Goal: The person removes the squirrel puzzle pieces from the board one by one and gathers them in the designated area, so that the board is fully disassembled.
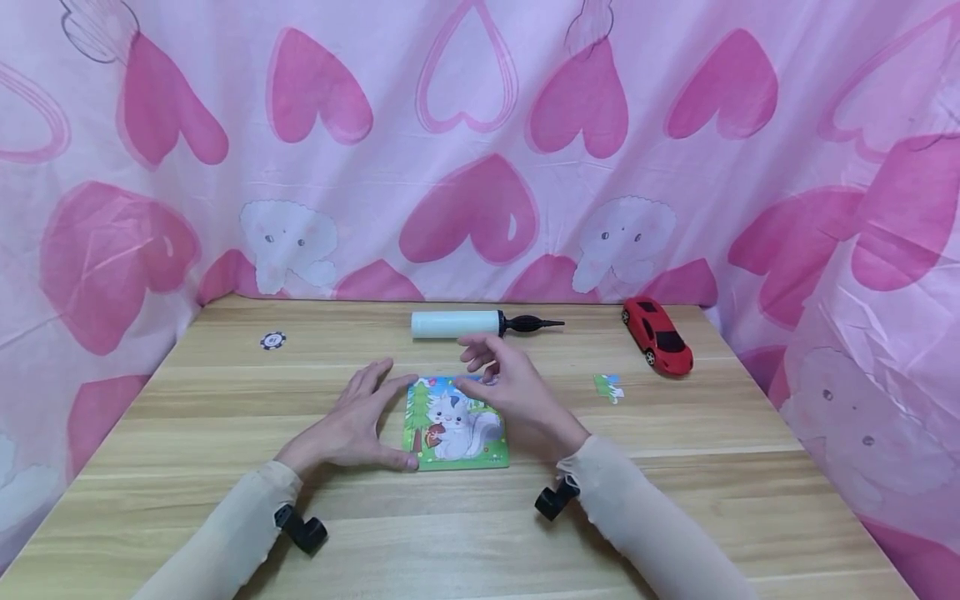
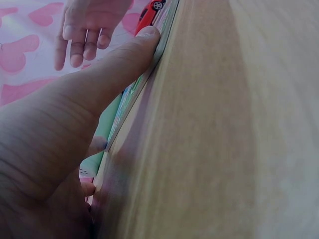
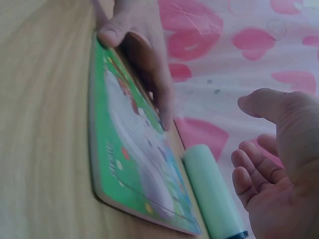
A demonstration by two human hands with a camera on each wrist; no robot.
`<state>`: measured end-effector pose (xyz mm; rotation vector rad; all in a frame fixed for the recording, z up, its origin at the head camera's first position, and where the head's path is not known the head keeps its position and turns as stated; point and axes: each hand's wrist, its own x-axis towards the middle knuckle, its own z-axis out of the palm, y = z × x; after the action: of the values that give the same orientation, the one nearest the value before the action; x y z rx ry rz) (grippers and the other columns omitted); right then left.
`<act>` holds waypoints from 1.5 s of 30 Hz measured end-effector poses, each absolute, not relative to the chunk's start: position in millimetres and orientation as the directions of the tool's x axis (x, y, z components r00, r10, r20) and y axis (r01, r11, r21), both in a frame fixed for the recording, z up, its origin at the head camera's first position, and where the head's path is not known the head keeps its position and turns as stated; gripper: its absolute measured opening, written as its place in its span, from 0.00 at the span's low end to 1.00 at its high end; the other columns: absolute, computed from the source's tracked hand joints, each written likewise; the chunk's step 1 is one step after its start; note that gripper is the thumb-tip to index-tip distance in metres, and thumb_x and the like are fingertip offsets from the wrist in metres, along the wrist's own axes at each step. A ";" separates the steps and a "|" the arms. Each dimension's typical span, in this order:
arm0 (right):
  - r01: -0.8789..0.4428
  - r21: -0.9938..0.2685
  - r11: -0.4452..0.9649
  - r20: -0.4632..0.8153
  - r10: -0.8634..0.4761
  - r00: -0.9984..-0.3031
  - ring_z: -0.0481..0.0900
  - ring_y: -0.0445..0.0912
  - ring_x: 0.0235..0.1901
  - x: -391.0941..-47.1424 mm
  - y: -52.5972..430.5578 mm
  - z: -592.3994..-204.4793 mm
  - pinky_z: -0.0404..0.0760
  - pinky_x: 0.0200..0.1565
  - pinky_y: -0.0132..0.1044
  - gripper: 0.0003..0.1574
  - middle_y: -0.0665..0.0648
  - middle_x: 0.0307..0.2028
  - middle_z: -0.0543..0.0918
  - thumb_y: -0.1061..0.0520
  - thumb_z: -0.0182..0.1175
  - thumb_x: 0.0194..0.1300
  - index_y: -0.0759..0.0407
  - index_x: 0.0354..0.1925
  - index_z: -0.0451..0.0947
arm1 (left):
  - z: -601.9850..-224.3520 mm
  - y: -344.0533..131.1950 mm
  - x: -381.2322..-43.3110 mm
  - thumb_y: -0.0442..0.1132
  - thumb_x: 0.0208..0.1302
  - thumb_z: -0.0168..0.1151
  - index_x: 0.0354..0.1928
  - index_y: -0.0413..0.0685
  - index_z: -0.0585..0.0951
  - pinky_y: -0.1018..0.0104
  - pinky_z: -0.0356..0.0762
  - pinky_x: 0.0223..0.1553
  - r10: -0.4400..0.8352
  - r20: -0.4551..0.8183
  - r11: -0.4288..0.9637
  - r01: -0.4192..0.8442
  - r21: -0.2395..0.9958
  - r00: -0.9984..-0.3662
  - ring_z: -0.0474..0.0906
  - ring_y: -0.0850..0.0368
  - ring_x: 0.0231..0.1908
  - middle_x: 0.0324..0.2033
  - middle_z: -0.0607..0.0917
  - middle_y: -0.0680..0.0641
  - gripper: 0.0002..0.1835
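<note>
A flat square jigsaw puzzle [image 1: 459, 429] with a white squirrel picture lies on the table. My left hand [image 1: 348, 421] rests at its left side, thumb on the near left corner and index finger at the far left corner, the fingers fairly straight. Above the far right corner hovers my right hand [image 1: 513, 385], fingers loosely bent and holding nothing; it hides that corner in the head view. In the right wrist view the right hand [image 3: 279, 164] is apart from the puzzle [image 3: 134, 149]. A green, blue and white puzzle piece [image 1: 608, 388] lies to the right.
A pale green hand pump [image 1: 456, 325] with a black nozzle lies behind the puzzle. At the back right stands a red toy car [image 1: 658, 337], and a poker chip [image 1: 273, 341] lies at the back left. A pink heart-patterned curtain [image 1: 472, 167] surrounds the wooden table [image 1: 420, 533].
</note>
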<state>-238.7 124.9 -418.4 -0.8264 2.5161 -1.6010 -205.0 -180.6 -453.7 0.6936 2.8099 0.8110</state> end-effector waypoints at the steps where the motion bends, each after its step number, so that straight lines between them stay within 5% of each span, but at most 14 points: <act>1: -0.400 -0.854 0.332 0.225 -0.457 -0.860 0.85 0.58 0.57 -237.6 122.6 -419.2 0.88 0.56 0.44 0.37 0.65 0.60 0.85 0.57 0.77 0.73 0.56 0.74 0.75 | -453.7 -180.6 -204.9 0.80 0.43 0.83 0.88 0.60 0.64 0.14 0.49 0.78 0.465 -0.003 0.750 0.392 0.533 -0.885 0.42 0.24 0.86 0.88 0.47 0.31 0.72; 16: -0.415 -0.787 0.456 0.134 -0.531 -0.837 0.83 0.46 0.43 -228.3 105.2 -441.3 0.86 0.45 0.33 0.31 0.55 0.46 0.86 0.54 0.83 0.67 0.61 0.63 0.86 | -453.0 -180.5 -205.4 0.80 0.43 0.83 0.88 0.58 0.64 0.15 0.48 0.78 0.470 -0.005 0.751 0.397 0.528 -0.883 0.41 0.24 0.86 0.88 0.47 0.30 0.72; 31: -0.473 -0.672 0.569 0.063 -0.593 -0.803 0.79 0.41 0.49 -223.8 98.9 -449.4 0.83 0.54 0.36 0.36 0.46 0.51 0.82 0.39 0.83 0.65 0.51 0.65 0.87 | -453.1 -181.1 -205.7 0.79 0.45 0.83 0.87 0.56 0.64 0.15 0.48 0.78 0.481 0.013 0.744 0.416 0.523 -0.877 0.42 0.24 0.86 0.88 0.48 0.29 0.71; 45: -0.490 -0.645 0.586 0.080 -0.586 -0.806 0.77 0.41 0.48 -217.8 94.8 -449.6 0.82 0.55 0.36 0.32 0.48 0.51 0.80 0.40 0.81 0.68 0.54 0.61 0.87 | -454.4 -181.3 -206.3 0.79 0.45 0.83 0.87 0.56 0.64 0.15 0.48 0.78 0.484 0.014 0.743 0.419 0.523 -0.875 0.42 0.23 0.85 0.87 0.48 0.29 0.70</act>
<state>-217.8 94.8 -449.6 -0.9119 2.6697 -1.0208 -206.3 -181.3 -454.4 0.7325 2.8168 0.8006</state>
